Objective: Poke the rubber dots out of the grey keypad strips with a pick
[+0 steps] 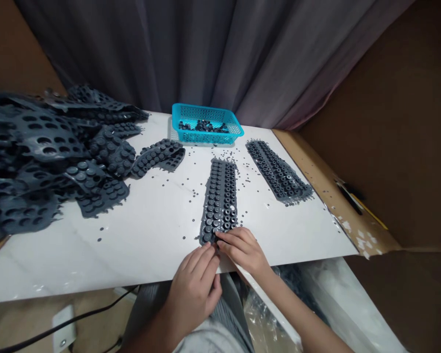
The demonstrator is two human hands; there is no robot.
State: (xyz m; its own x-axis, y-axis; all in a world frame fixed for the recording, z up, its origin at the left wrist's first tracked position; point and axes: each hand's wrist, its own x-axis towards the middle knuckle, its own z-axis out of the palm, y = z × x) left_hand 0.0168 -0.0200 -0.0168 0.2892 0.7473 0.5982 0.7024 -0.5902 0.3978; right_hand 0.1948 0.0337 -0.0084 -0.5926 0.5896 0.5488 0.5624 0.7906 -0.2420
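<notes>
A long dark grey moulded rubber sheet (215, 196), with rows of round raised knobs, lies lengthwise before me on the white table. My left hand (196, 279) is at its near edge, fingers together and closed on the end of the sheet. From the right, my right hand (247, 251) pinches at the last knobs of the same end; its fingertips hide exactly what is between them. Small dark round bits are scattered around the sheet. Another such rubber sheet (277, 171) lies at an angle farther right.
A blue perforated basket (208, 137) with small dark pieces stands at the back. Rubber sheets (47, 137) are heaped on the left. A yellow-and-black thin tool (367, 211) rests on the brown surface (312, 162) at right. A grey curtain (191, 49) hangs behind the table.
</notes>
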